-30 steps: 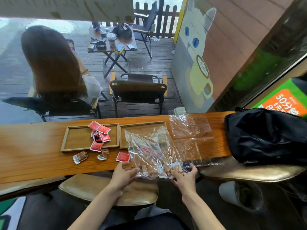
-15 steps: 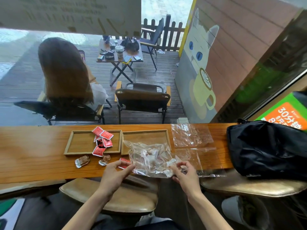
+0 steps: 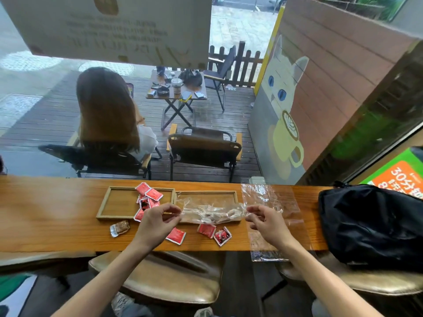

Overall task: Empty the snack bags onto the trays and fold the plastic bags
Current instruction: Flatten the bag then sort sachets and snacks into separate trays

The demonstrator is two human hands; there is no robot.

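My left hand (image 3: 158,221) and right hand (image 3: 266,221) each pinch one end of a crumpled clear plastic snack bag (image 3: 211,210), stretched above the right-hand shallow wooden tray (image 3: 206,193). Red foil snack packets (image 3: 148,197) lie in the left wooden tray (image 3: 119,202); others (image 3: 207,230) lie on the wooden counter (image 3: 50,216).

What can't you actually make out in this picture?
- Head view: how many snacks remain in the plastic bag; crinkled film blurs them.
- Left tray: lower red packets are hidden behind the left hand.
- Black bag: cut off by the right edge.
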